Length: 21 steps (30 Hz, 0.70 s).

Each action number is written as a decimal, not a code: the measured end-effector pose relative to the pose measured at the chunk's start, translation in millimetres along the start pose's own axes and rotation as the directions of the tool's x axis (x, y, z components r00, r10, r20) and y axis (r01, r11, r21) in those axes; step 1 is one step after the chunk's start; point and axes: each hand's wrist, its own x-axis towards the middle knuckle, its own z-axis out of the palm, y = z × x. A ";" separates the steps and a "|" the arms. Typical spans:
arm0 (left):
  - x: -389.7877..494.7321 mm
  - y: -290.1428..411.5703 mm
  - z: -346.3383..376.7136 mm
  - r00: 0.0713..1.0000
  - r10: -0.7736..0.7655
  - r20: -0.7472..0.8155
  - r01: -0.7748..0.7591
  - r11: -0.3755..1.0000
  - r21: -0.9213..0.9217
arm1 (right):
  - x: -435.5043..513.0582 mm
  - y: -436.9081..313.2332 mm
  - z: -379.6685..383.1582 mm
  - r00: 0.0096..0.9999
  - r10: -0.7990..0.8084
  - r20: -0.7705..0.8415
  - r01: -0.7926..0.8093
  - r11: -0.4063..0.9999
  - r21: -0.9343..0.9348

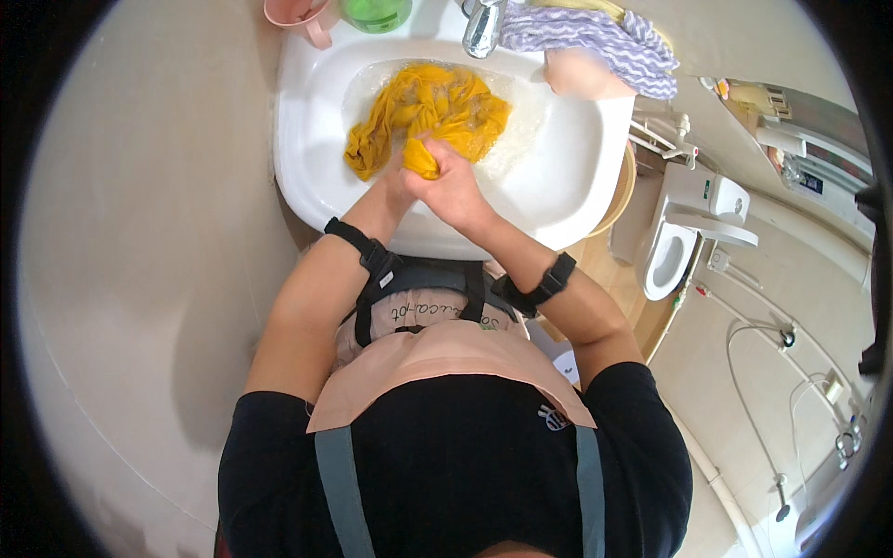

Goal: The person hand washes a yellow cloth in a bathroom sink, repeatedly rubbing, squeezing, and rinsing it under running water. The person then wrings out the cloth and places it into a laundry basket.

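A wet mustard-yellow cloth point(453, 104) lies bunched in the water of a white washbasin point(572, 146). My right hand point(452, 183) is closed around a gathered fold at the cloth's near side, thumb on top. Pressed against it from the left is my left hand point(402, 173), gripping the same bunch; most of its fingers are hidden by the cloth and the right hand. Part of the cloth trails to the left of my left wrist. Above the basin's far side projects a chrome faucet point(484, 28).
A pink mug point(296, 17) and a green bottle point(377, 14) stand on the basin's back left rim. A purple-and-white wavy-patterned cloth point(593, 42) lies at the back right. A wall is close on the left; a toilet point(673, 258) stands off to the right.
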 end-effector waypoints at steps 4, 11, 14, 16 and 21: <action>-7.6 -11.8 18.6 0.996 0.067 0.058 -0.068 0.998 0.002 | 27.4 -6.1 -28.0 0.877 0.089 -0.473 -0.231 0.940 -0.252; 6.0 -13.4 16.4 0.773 0.222 0.593 -0.054 0.956 -0.288 | 14.7 -5.3 -8.3 0.915 -0.103 -0.390 -0.003 0.965 -0.261; -1.0 -13.8 10.8 0.978 0.027 0.205 -0.045 0.996 0.083 | 13.3 6.3 -10.5 0.932 -0.124 -0.342 -0.046 0.893 -0.447; -10.6 -11.8 8.4 0.996 -0.007 0.087 -0.003 0.994 0.110 | 22.3 26.1 -29.2 0.870 -0.093 -0.484 -0.154 0.881 -0.447; -19.9 -9.3 0.7 0.999 0.029 -0.026 -0.012 0.860 0.510 | 35.7 97.1 -86.9 0.780 0.163 -0.605 -0.446 0.822 -0.354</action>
